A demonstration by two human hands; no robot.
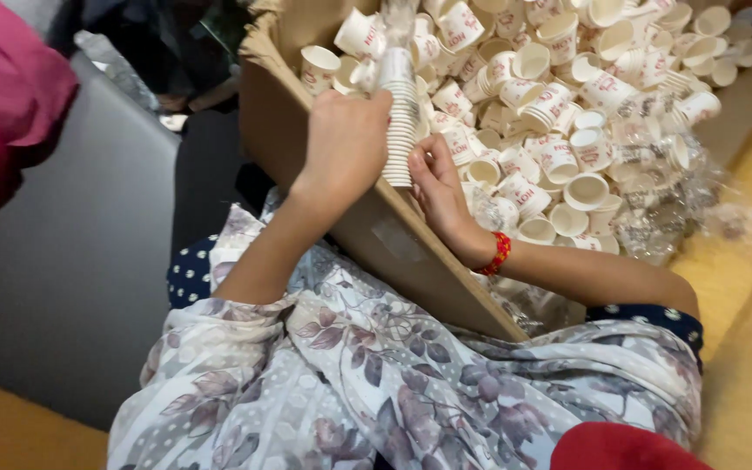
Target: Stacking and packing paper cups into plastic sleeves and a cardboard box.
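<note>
My left hand [345, 144] grips a tall stack of nested white paper cups [402, 113] with red print, held upright over the edge of a cardboard box [393, 239]. My right hand [439, 193], with a red bead bracelet [498, 253] on the wrist, curls its fingers around the lower end of the same stack. The box is tilted toward me and holds several loose paper cups [567, 113] of the same kind, lying in all directions. Both forearms reach out over a floral cloth [376, 374] on my lap.
Crumpled clear plastic wrap [681, 204] lies among the cups at the right side of the box. A grey panel [63, 261] stands to the left, with pink fabric [2, 96] above it. Yellow-brown flooring [750, 348] runs along the right. A red object [620, 448] shows at the bottom edge.
</note>
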